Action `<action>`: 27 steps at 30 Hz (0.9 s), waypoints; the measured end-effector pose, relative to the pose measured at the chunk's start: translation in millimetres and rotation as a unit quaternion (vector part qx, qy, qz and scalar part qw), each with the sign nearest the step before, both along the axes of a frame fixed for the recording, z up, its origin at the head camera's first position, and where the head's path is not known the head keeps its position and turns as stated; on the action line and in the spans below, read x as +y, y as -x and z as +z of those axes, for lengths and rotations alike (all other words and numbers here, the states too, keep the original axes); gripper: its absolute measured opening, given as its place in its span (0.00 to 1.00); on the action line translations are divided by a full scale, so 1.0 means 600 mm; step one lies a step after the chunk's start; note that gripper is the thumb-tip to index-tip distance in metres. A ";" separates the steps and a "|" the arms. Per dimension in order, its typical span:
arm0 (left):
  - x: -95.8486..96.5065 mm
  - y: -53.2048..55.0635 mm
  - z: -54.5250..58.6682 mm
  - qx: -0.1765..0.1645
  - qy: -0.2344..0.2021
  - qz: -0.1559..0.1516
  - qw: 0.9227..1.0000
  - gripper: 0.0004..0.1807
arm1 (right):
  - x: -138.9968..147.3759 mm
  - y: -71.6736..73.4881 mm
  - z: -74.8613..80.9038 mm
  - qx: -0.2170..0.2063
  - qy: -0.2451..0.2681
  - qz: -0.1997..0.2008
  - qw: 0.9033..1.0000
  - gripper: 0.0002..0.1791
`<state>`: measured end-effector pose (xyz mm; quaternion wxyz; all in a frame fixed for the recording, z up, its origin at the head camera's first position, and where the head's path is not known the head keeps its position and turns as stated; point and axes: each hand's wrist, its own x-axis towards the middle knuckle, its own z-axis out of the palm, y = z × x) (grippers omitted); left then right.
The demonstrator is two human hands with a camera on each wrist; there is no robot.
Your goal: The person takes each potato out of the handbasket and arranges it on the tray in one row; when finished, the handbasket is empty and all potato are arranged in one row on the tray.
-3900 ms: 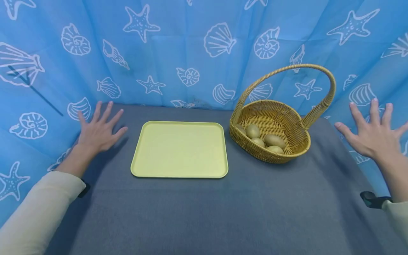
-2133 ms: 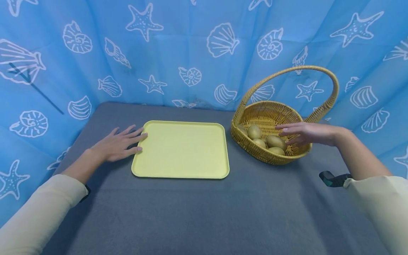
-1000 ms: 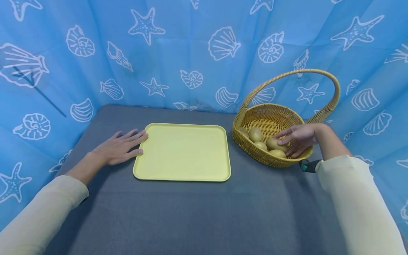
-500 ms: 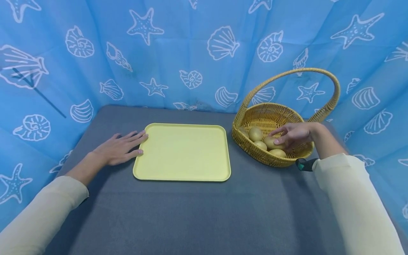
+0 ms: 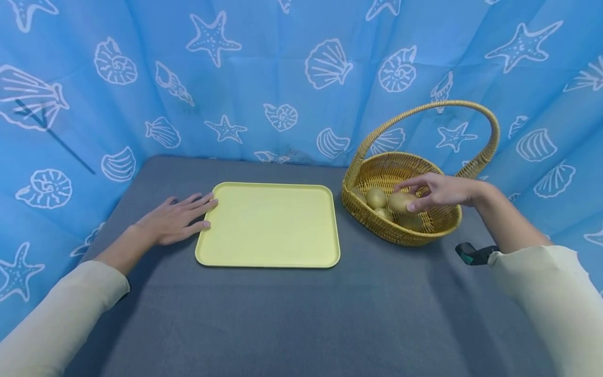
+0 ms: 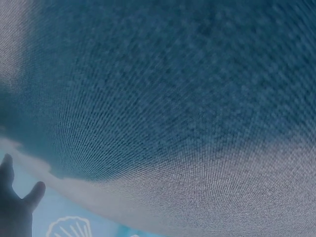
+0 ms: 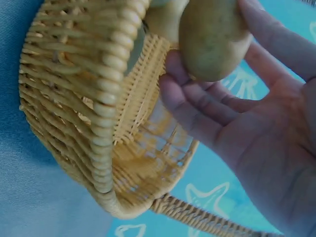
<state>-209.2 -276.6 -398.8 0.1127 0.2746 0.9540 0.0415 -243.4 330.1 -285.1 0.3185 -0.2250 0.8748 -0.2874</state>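
Observation:
My right hand (image 5: 440,191) holds a potato (image 5: 399,202) between thumb and fingers, raised above the others in the wicker basket (image 5: 377,224). In the right wrist view this potato (image 7: 212,39) is smooth, oval and yellow-brown, gripped beside the basket's rim (image 7: 103,133). Several more potatoes (image 5: 377,198) lie at the basket's left and front side. My left hand (image 5: 174,221) rests palm down, fingers extended, its fingertips over the left edge of the yellow tray (image 5: 268,225). Only the dark thumb side of the left hand (image 6: 15,210) shows in the left wrist view.
The basket's tall arched handle (image 5: 424,104) rises over its opening. A grey cloth (image 5: 282,319) covers the table. Behind it and at both sides hangs a blue curtain (image 5: 264,68) printed with shells and starfish.
My right hand came in from the far right, reached into the basket, took hold of a potato and lifted it. My left hand moved right to the tray's edge and stays there.

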 end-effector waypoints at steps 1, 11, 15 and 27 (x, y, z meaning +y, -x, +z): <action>0.000 0.000 0.000 0.000 0.001 0.000 1.000 0.39 | -0.004 -0.004 0.001 0.018 0.004 0.010 1.000 0.34; 0.000 -0.001 -0.001 -0.001 -0.004 -0.001 1.000 0.39 | -0.062 -0.038 0.009 0.096 0.089 0.094 0.987 0.29; -0.001 -0.001 0.001 0.004 -0.003 -0.001 1.000 0.39 | -0.111 -0.050 0.014 0.089 0.118 0.118 0.982 0.30; -0.001 -0.001 -0.003 0.009 -0.002 -0.004 1.000 0.38 | -0.304 -0.078 -0.045 0.140 0.138 0.174 0.965 0.31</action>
